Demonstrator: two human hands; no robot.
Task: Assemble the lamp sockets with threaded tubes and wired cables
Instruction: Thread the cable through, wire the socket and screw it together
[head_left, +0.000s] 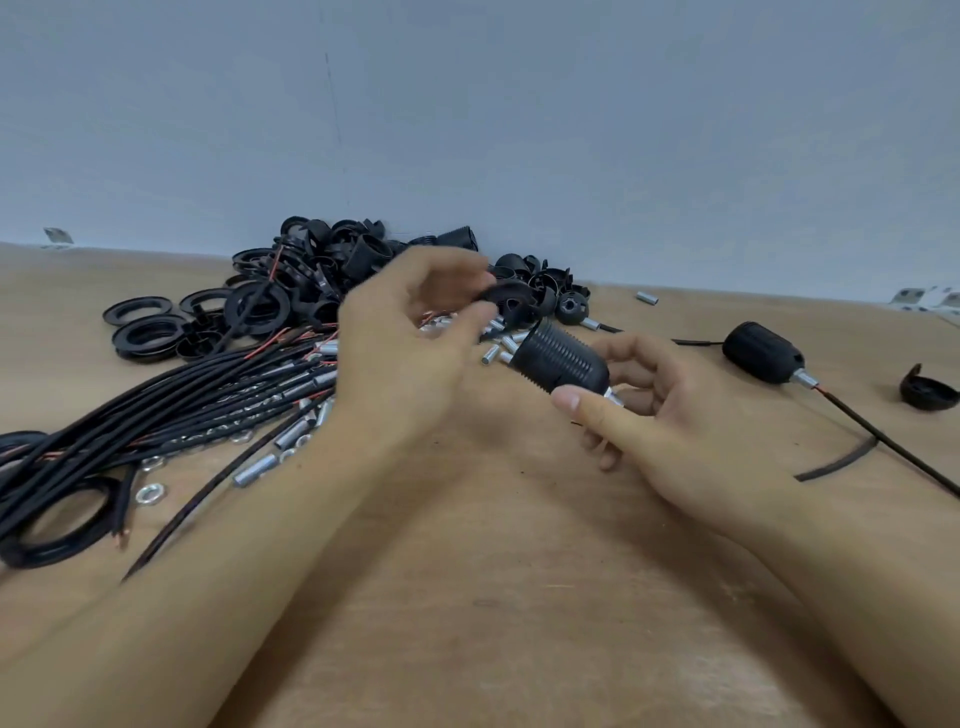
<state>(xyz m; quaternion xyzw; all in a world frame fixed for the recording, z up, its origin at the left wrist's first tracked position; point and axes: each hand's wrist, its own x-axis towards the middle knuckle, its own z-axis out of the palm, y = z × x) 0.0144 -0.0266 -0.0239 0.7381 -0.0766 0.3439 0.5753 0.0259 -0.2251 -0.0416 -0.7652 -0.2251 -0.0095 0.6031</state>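
Head view: right hand (670, 415) gripping ribbed black socket (563, 358) by its metal tube end; left hand (410, 343) just beside, blurred, fingers loosely curled near a black cap (506, 299).

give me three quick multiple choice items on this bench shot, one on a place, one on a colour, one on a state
1. Where does the finished socket with a cable lie?
A. right of both hands
B. among the ring pile
C. on the cable bundle

2. What colour is the ribbed socket in the right hand?
A. white
B. black
C. red

3. What is the left hand doing?
A. lying flat on the table
B. pinching a black cap
C. gripping a cable

Answers: 1 A, it rests on the table far right. 2 B, its body is black. 3 B, its fingers close on the cap above the loose metal tubes.
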